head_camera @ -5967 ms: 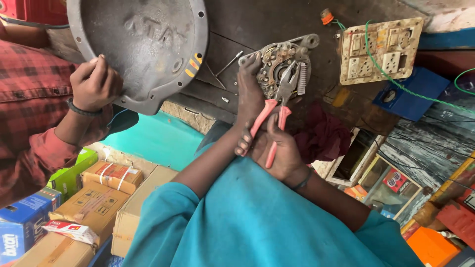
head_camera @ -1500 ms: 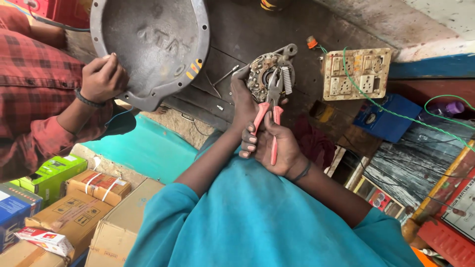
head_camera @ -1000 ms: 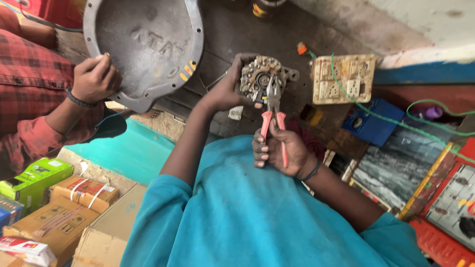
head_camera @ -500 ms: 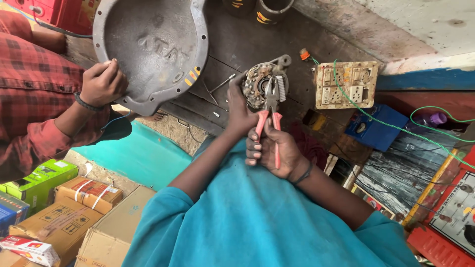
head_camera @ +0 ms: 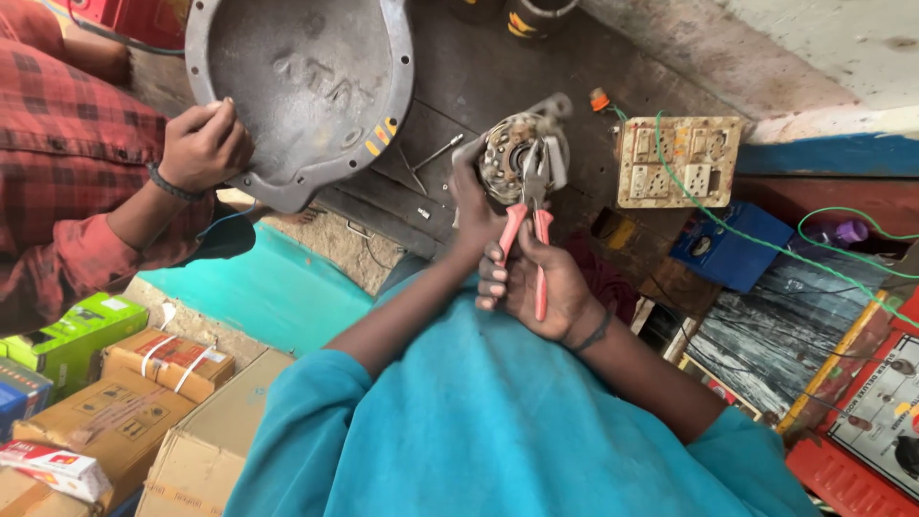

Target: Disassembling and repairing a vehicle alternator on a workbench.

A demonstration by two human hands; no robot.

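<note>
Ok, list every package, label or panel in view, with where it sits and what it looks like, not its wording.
Green box: far left, oblong, bright green with a white patch.
Brown cartons: lower left, strapped cardboard, orange labels.
Blue box: left edge, partly cut off.
White and red packet: bottom left corner, flat.
Switchboard: upper right, cream square panel of sockets.
Red panel: bottom right, red frame, pale face.

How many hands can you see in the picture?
3. The person's left hand holds the round metal motor part. Their right hand grips the pink-handled pliers. A co-worker's hand touches the big grey metal cover. More may be hidden.
</note>
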